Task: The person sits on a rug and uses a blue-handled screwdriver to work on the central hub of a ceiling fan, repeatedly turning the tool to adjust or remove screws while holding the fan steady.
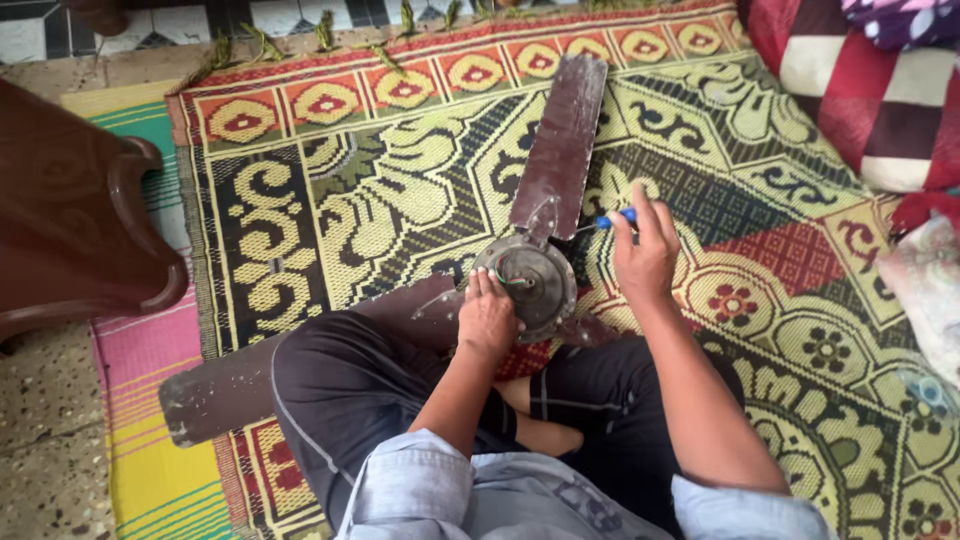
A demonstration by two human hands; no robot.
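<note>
A brown ceiling fan lies on a patterned mat in front of my crossed legs. Its round metal motor hub (535, 285) sits just beyond my knees. One blade (560, 140) points away from me, another blade (250, 385) runs left under my left leg. My left hand (487, 318) rests on the near left rim of the hub, fingers closed against it. My right hand (643, 250) holds a blue-handled screwdriver (612, 219), its shaft pointing left toward the base of the far blade.
A dark brown plastic chair (70, 220) stands at the left. The yellow, green and red woven mat (780, 250) covers the floor. A checked red and white cushion (870, 90) lies at the upper right. A striped pink and green mat (140, 350) lies under the left edge.
</note>
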